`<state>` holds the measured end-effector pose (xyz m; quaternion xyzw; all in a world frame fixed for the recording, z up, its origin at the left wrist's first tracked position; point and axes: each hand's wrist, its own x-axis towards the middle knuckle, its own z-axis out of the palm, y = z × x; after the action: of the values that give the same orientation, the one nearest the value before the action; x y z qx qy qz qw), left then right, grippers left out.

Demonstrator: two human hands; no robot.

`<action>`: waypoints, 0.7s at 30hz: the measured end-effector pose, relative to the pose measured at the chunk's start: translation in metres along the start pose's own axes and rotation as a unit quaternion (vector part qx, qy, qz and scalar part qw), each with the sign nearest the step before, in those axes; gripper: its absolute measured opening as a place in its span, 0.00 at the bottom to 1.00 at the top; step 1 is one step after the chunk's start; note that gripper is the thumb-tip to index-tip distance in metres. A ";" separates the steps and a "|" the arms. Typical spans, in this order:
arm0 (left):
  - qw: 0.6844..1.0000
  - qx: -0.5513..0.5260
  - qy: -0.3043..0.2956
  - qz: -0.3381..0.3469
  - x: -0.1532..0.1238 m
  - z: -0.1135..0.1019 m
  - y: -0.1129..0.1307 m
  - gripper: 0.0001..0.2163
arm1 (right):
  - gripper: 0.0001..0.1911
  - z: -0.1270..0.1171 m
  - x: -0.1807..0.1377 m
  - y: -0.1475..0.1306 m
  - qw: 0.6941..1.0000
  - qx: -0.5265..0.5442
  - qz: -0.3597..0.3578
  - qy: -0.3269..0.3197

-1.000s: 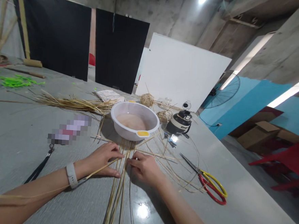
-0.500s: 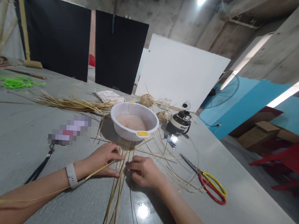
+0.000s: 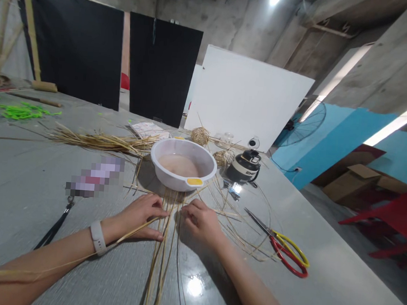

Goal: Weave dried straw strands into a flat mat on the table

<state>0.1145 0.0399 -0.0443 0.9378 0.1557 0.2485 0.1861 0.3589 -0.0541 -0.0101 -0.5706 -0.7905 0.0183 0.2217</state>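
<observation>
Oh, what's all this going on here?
A person is working with thin strips on a table. The left hand is at the strips, thumb and fingers apart. The right hand is beside them, fingers curled; whether it grips one is unclear. A white basin stands beyond, and scissors lie to the right.

Lone head view; faces forward, down across table (image 3: 337, 282); hands (image 3: 138, 214) (image 3: 202, 223) close; right background (image 3: 361, 187) perhaps blurred.

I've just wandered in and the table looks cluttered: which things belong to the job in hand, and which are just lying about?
Seem to belong:
strips at the left fingers and right fingers
perhaps the scissors and basin, both untouched

Seem just lying about:
black bottle
bright green scraps
</observation>
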 end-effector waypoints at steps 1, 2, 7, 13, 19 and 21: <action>1.000 -0.001 0.000 0.001 0.000 0.000 0.000 0.26 | 0.17 0.001 0.002 0.006 1.000 -0.014 0.003 0.011; 1.000 -0.001 0.000 0.002 0.000 0.000 0.000 0.26 | 0.20 0.002 0.004 0.013 0.999 -0.032 0.001 0.018; 1.000 0.004 0.003 0.002 0.000 0.001 0.000 0.26 | 0.28 0.014 0.008 0.038 0.990 -0.141 -0.014 0.000; 1.000 -0.001 0.010 0.006 0.000 0.002 -0.001 0.27 | 0.29 0.020 0.003 0.041 0.986 -0.169 -0.001 -0.006; 1.000 -0.002 0.011 0.002 0.000 0.000 0.001 0.26 | 0.25 0.020 0.004 0.049 0.986 -0.167 -0.007 0.013; 1.000 -0.002 0.010 0.000 0.000 0.000 0.001 0.26 | 0.25 0.022 0.005 0.054 0.985 -0.172 -0.007 0.020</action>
<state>0.1151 0.0389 -0.0439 0.9349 0.1574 0.2580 0.1861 0.3971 -0.0254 -0.0434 -0.5951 -0.7813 -0.1309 0.1356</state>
